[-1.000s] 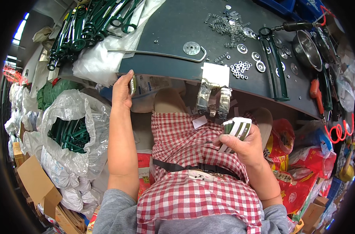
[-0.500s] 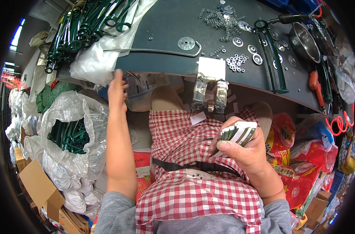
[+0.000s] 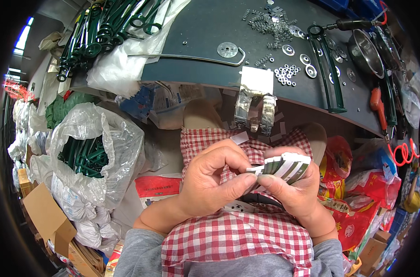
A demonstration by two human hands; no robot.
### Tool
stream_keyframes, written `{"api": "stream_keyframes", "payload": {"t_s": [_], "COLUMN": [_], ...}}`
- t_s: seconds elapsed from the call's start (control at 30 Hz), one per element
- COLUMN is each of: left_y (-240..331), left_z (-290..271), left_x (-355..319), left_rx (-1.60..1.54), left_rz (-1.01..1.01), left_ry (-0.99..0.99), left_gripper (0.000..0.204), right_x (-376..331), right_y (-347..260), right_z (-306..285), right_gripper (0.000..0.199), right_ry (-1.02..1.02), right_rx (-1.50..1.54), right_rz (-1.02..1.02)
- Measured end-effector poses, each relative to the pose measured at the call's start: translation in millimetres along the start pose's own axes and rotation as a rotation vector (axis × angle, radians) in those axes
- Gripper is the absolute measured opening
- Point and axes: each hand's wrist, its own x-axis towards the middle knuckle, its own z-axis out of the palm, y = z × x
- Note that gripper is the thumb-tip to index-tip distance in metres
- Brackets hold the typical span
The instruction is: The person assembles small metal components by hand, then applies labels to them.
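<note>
My right hand (image 3: 300, 194) is closed around a fanned stack of labels (image 3: 290, 167) in white and dark green, with the thumb laid across its front. Against the left end of that stack, my left hand (image 3: 214, 177) pinches the edge of a label between thumb and forefinger. Both hands are above my lap, in front of the red-and-white checked apron (image 3: 228, 231). A white slip (image 3: 239, 138) lies on the apron just beyond my left hand. How many labels the left fingers hold is hidden.
A white-topped, tape-wrapped fixture (image 3: 257, 81) juts from the bench edge. On the dark bench (image 3: 196, 41) lie a bent metal rod (image 3: 187, 57), springs (image 3: 272, 27), washers and green frames (image 3: 327, 69). A plastic bag (image 3: 122, 138) of green parts stands left; red bags (image 3: 353, 217) are right.
My left hand has come from beside the bench edge, where its fingers were extended, down and right to the stack. It now pinches a label's edge. The right hand still holds the stack.
</note>
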Motion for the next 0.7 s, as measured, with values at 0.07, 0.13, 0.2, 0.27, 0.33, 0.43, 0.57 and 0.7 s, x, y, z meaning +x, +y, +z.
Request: {"api": "stream_keyframes", "payload": {"t_s": [0.07,0.13,0.2,0.27,0.33,0.43,0.57,0.7], "left_y": [5.6,13.8,21.8,23.9,24.0,25.1,23.5,22.3], "left_z": [1.0,2.3,0.8,-0.8,-2.3,-5.8,-7.5,-7.0], "left_x": [-1.4,-2.3,-2.8,-2.3,-0.4,2.9,6.8,8.5], "left_rx": [-0.084,-0.174,-0.173,-0.158,-0.142,-0.078,-0.11,-0.138], "left_rz": [-0.116,-0.233,-0.293,-0.25,-0.207,-0.11,-0.055,-0.007], "left_ry": [-0.015,-0.033,-0.004,-0.04,-0.076,-0.159,-0.286,-0.301], "left_gripper": [0.01,0.008,0.008,0.008,0.009,0.009,0.009,0.009], "right_x": [-0.9,-1.3,-0.2,0.0,0.5,0.4,-0.9,0.8], "right_y": [-3.8,-3.9,-9.0,-12.9,-16.9,-21.6,-21.0,-24.7], "right_z": [-4.7,-2.2,-2.0,-2.4,-3.6,-5.0,-7.4,-9.0], "right_gripper": [0.02,0.013,0.015,0.017,0.018,0.019,0.017,0.016], "right_ry": [-0.082,-0.045,-0.026,-0.024,-0.091,-0.152,-0.221,-0.252], "right_rx": [0.165,0.249,0.367,0.386,0.36,0.374,0.351,0.358], "right_rz": [0.209,0.252,0.336,0.344,0.393,0.426,0.413,0.454]}}
